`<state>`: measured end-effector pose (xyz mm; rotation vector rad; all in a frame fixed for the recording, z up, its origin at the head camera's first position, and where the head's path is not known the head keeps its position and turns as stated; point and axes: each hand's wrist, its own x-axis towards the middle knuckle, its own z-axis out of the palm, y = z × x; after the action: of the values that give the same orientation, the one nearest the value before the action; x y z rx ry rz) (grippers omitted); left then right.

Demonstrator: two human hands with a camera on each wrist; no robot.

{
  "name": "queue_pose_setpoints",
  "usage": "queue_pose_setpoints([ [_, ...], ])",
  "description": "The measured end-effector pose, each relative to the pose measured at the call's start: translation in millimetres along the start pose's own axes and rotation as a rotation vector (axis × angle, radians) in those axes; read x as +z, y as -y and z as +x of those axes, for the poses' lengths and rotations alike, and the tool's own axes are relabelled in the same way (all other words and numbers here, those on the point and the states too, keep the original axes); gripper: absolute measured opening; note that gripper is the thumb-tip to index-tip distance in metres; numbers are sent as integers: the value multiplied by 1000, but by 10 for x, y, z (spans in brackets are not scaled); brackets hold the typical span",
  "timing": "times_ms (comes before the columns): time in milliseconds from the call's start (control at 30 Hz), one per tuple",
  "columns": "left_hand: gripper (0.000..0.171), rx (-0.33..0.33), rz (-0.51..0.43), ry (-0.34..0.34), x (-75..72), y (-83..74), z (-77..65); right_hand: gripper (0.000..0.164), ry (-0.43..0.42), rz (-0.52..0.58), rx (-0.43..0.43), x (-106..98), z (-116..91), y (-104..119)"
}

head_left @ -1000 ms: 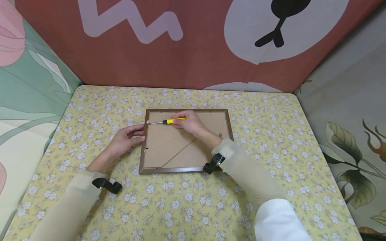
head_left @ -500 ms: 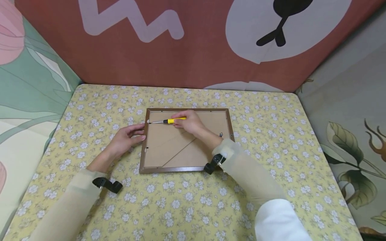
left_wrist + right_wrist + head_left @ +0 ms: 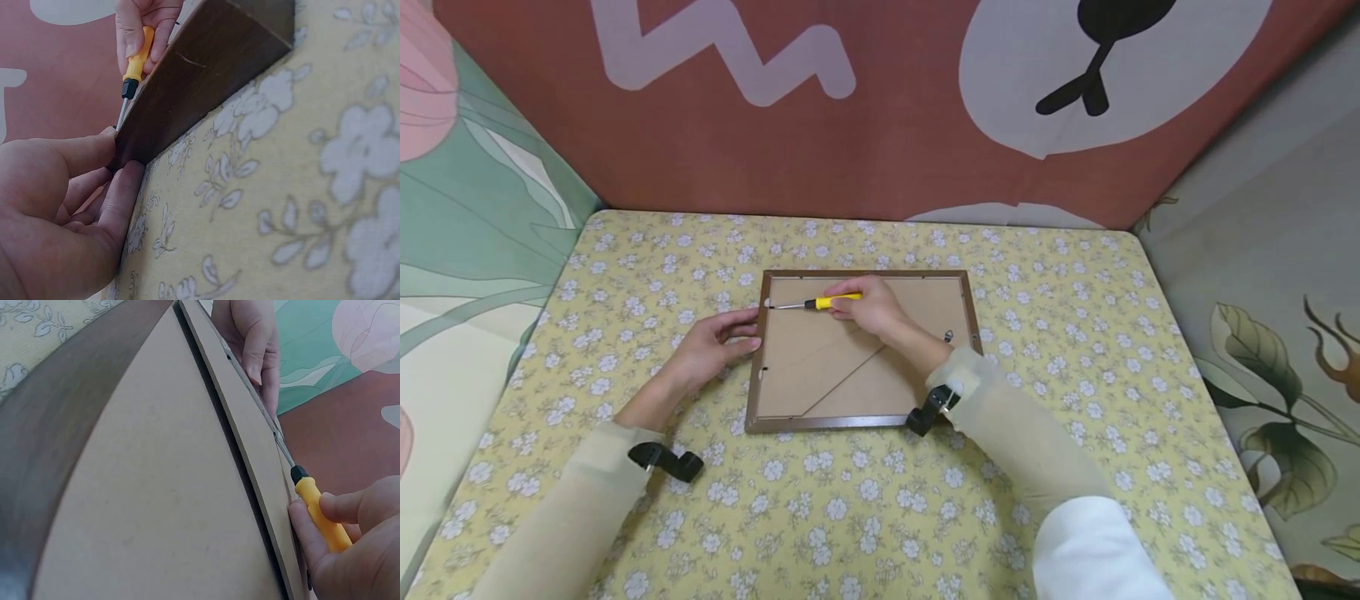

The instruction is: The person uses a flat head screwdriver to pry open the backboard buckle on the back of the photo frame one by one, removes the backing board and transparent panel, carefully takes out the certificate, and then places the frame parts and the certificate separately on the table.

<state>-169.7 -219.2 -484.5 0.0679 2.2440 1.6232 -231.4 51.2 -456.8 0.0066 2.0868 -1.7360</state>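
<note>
A brown picture frame (image 3: 753, 400) lies face down, its tan backing board (image 3: 805, 358) up. In the head view my right hand (image 3: 880, 308) pinches the yellow handle of a small screwdriver (image 3: 840, 301) above the board. The shaft points left, its tip at a small black tab by the frame's left side. My left hand (image 3: 706, 352) holds its fingers against the outer left edge; in the left wrist view the thumb and fingertips (image 3: 130, 172) press on the dark side wall. The right wrist view shows the yellow screwdriver (image 3: 320, 515) lying low along the board.
A yellow floral cloth (image 3: 850, 508) covers the table. Another black tab (image 3: 765, 368) sits lower on the frame's left side, and a small metal hanger (image 3: 948, 336) is near the right side. A red patterned wall (image 3: 887, 158) rises behind the table.
</note>
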Motion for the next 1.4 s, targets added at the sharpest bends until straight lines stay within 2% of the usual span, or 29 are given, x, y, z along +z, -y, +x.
queue_pose_setpoints([
  [233,57,7,8,0,4,-4,17,19,-17,-50,-45,26,-1,-15],
  [333,56,11,16,-11,18,7,29,19,-11,-46,-60,42,3,-34],
  [433,55,10,21,5,52,23,39,19,-14,-30,-53,47,3,-68],
  [700,54,11,26,22,12,47,7,20,35,-33,-75,102,9,-34],
  [833,54,26,46,29,-22,27,13,17,11,-112,-109,140,7,76],
  [1067,53,25,54,36,-35,-8,35,18,-17,-275,-221,197,-11,285],
  [1200,53,36,57,44,-41,-2,42,22,-12,-253,-241,208,-7,321],
  [1400,54,36,69,41,-43,4,46,21,-16,-179,-209,180,14,274],
])
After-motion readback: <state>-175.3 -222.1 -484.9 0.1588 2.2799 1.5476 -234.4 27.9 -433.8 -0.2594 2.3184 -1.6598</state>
